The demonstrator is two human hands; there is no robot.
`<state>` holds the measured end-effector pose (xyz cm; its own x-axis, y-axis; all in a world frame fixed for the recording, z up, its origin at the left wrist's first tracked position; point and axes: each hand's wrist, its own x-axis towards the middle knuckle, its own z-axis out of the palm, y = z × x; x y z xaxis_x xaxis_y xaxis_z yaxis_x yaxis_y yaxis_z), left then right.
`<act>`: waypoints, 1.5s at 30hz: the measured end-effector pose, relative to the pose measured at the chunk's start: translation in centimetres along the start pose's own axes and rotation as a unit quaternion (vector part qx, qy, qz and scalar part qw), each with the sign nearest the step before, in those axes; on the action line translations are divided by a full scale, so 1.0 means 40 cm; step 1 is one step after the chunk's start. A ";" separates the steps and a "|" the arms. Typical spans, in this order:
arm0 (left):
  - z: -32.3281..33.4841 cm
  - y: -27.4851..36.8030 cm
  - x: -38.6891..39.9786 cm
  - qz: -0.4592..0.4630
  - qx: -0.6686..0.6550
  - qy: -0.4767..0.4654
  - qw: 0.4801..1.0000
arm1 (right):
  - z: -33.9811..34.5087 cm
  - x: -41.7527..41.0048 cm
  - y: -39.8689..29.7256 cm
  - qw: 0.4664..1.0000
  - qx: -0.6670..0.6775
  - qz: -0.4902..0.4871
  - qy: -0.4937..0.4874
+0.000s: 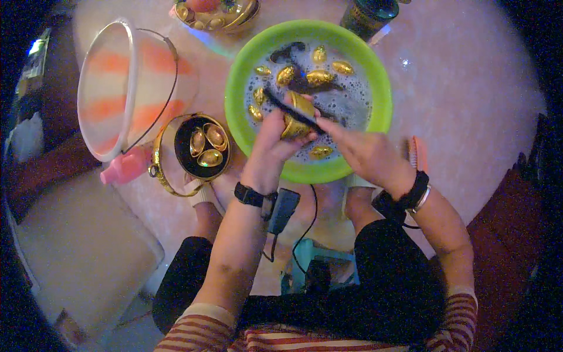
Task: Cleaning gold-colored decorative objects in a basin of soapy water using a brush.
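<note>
Over a lime-green basin point(382, 101) of sudsy water, my left hand point(273, 138) grips a gold-coloured piece point(302, 104), perhaps a cup or large ingot. My right hand point(367, 152) holds a thin black brush-like tool point(286, 107) that crosses in front of the gold piece; its bristles are too blurred to make out. Several small gold ingot-shaped ornaments point(320, 77) lie in the foamy water around my hands. Dark shapes point(288, 53) also show in the water, too unclear to name.
Left of the basin, a round gold-rimmed black container point(180, 147) holds three gold ingots point(210, 158). Beyond it are a tilted orange-and-white bucket point(132, 88) and a pink bottle point(127, 166). A pink scrub brush point(418, 154) lies right, a dark bottle point(369, 17) behind, a gold-trimmed bowl point(215, 22) far back.
</note>
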<state>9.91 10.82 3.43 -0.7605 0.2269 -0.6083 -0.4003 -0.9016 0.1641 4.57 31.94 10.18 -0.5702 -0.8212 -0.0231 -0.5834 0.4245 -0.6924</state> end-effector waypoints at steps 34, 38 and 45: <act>0.056 -0.023 -0.006 0.050 0.038 0.067 0.996 | -0.023 -0.045 -0.015 0.999 0.005 0.008 -0.039; 0.052 -0.036 -0.002 0.056 0.025 0.054 0.997 | -0.006 0.001 0.014 0.999 0.020 0.037 0.009; 0.017 -0.036 -0.006 0.015 0.056 0.091 0.994 | 0.016 0.016 0.086 0.987 -0.057 0.134 -0.070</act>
<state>10.29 12.31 3.87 -0.6718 0.1198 -0.7310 -0.4400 -0.8584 0.2637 2.57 32.62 7.33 -0.6323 -0.7147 -0.2991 -0.4887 0.6674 -0.5619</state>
